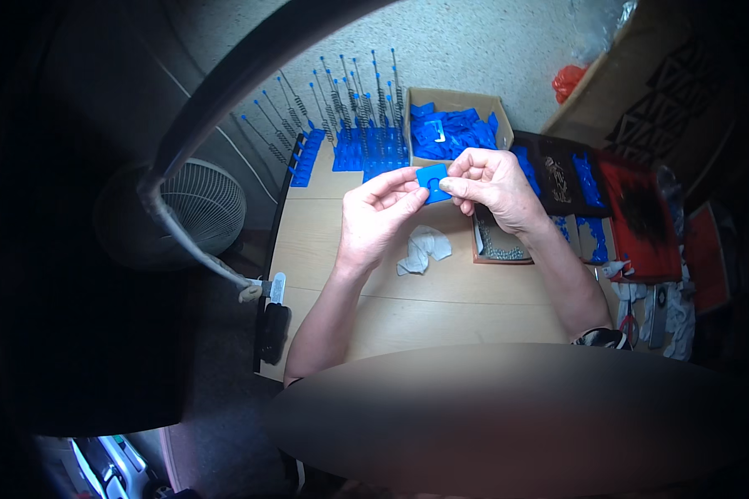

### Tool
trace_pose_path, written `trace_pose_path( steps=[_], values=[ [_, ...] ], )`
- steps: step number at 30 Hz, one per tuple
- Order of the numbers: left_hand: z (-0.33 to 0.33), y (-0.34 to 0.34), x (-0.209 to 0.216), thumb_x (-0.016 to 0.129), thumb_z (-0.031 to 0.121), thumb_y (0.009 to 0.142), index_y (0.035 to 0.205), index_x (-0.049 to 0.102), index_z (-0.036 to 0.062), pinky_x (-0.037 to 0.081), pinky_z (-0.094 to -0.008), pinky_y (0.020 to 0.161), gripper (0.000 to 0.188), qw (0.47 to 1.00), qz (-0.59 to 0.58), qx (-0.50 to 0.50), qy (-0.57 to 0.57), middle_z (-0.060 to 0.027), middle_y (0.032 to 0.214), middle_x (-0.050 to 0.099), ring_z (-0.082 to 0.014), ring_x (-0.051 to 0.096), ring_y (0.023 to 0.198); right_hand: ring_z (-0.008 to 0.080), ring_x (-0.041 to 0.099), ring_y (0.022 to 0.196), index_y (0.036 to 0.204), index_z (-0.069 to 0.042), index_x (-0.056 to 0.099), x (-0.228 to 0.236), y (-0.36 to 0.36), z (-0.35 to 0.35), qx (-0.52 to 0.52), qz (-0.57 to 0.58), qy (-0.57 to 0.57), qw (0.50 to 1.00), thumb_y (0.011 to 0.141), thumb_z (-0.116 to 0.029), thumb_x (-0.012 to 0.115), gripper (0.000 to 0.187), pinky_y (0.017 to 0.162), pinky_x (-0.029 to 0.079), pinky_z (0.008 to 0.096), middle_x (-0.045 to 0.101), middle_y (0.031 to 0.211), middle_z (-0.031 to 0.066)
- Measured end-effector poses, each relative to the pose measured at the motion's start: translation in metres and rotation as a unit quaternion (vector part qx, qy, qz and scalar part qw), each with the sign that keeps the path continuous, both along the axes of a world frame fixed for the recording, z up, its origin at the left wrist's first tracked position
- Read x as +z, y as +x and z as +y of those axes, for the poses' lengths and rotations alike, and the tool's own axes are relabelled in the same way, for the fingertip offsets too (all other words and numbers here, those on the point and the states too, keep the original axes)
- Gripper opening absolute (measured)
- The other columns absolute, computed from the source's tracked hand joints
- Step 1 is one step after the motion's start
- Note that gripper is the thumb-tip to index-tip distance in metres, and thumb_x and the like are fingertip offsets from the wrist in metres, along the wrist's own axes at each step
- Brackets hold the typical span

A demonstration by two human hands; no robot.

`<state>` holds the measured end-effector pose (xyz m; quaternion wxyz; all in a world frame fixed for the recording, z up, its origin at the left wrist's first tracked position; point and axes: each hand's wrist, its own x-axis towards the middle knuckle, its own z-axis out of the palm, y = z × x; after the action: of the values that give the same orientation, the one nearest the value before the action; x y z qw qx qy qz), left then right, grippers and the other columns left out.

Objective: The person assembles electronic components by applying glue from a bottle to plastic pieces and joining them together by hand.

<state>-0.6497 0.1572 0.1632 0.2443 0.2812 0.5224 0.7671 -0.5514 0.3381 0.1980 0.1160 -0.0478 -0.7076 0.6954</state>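
One bare left hand (369, 218) and one bare right hand (503, 191) pinch a flat blue plastic plate (430, 174) between thumbs and fingers above the table (308, 237), toward its far edge, the piece seemingly light, stiff, slightly slick and best held by its rims.

Near tbl (429, 320) free; spring rods (365, 108) + box (458, 96) block back.

Smooth blue plastic piece (429, 173), matt wood-look tabletop (306, 249)
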Motion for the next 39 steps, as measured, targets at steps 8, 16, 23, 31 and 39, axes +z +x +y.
trace_pose_path(
  steps=[8,16,23,31,39],
  values=[
    [-0.023,-0.005,0.006,0.073,0.001,0.084,0.12,0.06,-0.0085,0.054,-0.0214,0.078,0.039,1.0,0.007,-0.01,0.027,-0.0088,0.097,0.068,-0.0095,0.065,0.085,0.0055,0.058,0.054,0.084,-0.002,0.061,0.009,-0.008,-0.021,0.006,-0.013,-0.014,1.0,0.084,-0.006,0.073,0.013,0.049,0.046,0.0179,0.062,0.068,0.0024],
    [-0.037,-0.014,0.001,0.075,0.003,0.083,0.119,0.061,-0.0082,0.054,-0.0214,0.078,0.041,1.0,-0.011,-0.015,0.018,-0.008,0.096,0.067,-0.0094,0.064,0.085,0.0046,0.058,0.055,0.087,-0.001,0.065,0.005,-0.014,-0.033,0.004,-0.014,-0.003,1.0,0.083,-0.013,0.076,0.017,0.048,0.045,0.0173,0.064,0.069,0.0025],
    [-0.029,-0.017,-0.023,0.075,0.004,0.083,0.12,0.06,-0.0088,0.053,-0.0222,0.078,0.042,0.999,-0.033,-0.027,0.021,-0.0082,0.095,0.067,-0.0103,0.064,0.084,0.0047,0.057,0.054,0.087,-0.002,0.065,-0.015,-0.016,-0.027,-0.002,-0.047,-0.019,0.999,0.083,-0.014,0.076,0.017,0.048,0.044,0.0178,0.063,0.069,0.0018],
    [-0.009,-0.034,-0.034,0.075,0.005,0.083,0.118,0.061,-0.0085,0.054,-0.0236,0.076,0.04,0.995,-0.087,-0.039,0.011,-0.009,0.093,0.068,-0.0131,0.065,0.082,0.0075,0.055,0.051,0.086,-0.001,0.062,-0.026,-0.034,-0.009,-0.006,-0.074,-0.03,0.997,0.083,-0.012,0.076,0.018,0.046,0.043,0.0187,0.061,0.066,0.0027],
    [0.002,-0.038,-0.045,0.075,0.005,0.083,0.117,0.062,-0.0084,0.054,-0.0241,0.076,0.039,0.995,-0.093,-0.04,0.0,-0.0108,0.095,0.069,-0.0146,0.067,0.082,0.0058,0.057,0.052,0.086,-0.001,0.065,-0.042,-0.039,0.005,-0.003,-0.071,-0.045,0.996,0.081,-0.015,0.078,0.021,0.045,0.044,0.0174,0.064,0.068,0.0034]
  ],
)
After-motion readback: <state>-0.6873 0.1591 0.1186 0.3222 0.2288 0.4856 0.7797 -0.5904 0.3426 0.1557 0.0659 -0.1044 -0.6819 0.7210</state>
